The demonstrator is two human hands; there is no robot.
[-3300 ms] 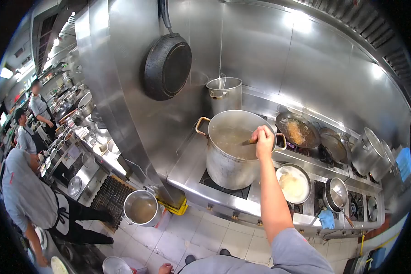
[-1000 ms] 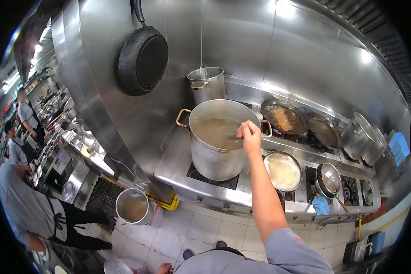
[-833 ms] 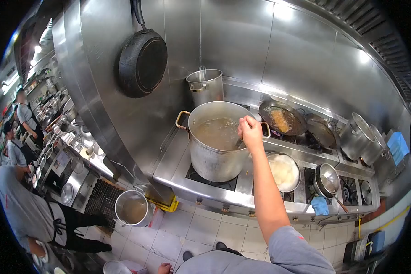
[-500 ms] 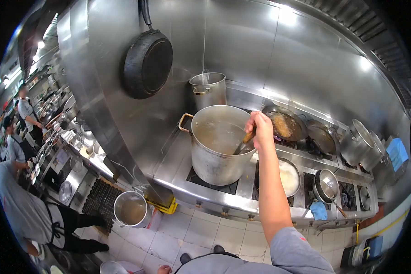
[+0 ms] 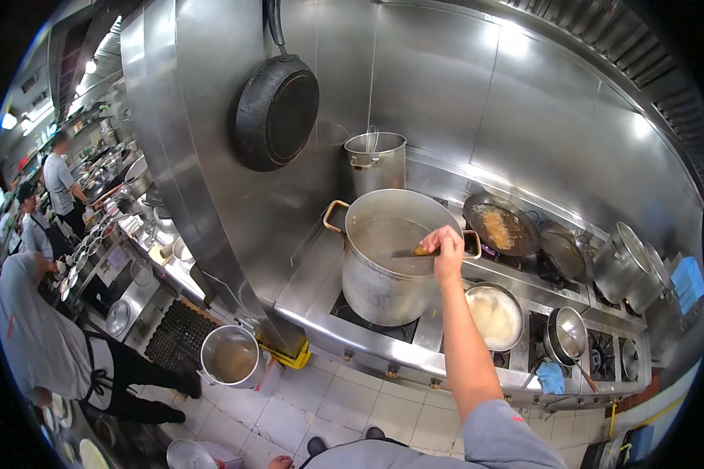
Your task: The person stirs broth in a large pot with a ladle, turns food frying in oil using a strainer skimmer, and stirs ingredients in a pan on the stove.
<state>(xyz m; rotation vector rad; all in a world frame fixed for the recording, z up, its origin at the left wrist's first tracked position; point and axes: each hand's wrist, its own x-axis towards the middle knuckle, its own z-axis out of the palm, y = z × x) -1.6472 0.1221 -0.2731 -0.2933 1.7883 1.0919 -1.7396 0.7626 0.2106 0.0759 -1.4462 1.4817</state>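
My right hand (image 5: 444,244) is closed round the wooden handle of a utensil (image 5: 421,252), over the right side of a large pot (image 5: 383,293). The utensil's dark lower part reaches into the cloudy liquid (image 5: 387,234); its tip is hidden. The pot stands on a burner at the stove's front left. At the bottom edge only a small part of my left hand (image 5: 281,463) shows, low over the floor, its fingers too cut off to read. A pan of pale, creamy content (image 5: 494,316) sits right of the pot, below my right hand.
Behind are a tall pot with a whisk (image 5: 379,168) and a wok with browned food in oil (image 5: 501,227). A black pan (image 5: 278,117) hangs on the left. Steel bowls (image 5: 567,336) and a blue cloth (image 5: 550,378) lie right. A pot of liquid (image 5: 231,358) stands low left, near a co-worker (image 5: 43,328).
My right hand has shifted within the pot's right side, and the handle now lies flatter, pointing left. The view has swung, so the stove and pots appear moved. The co-worker at left has changed posture slightly.
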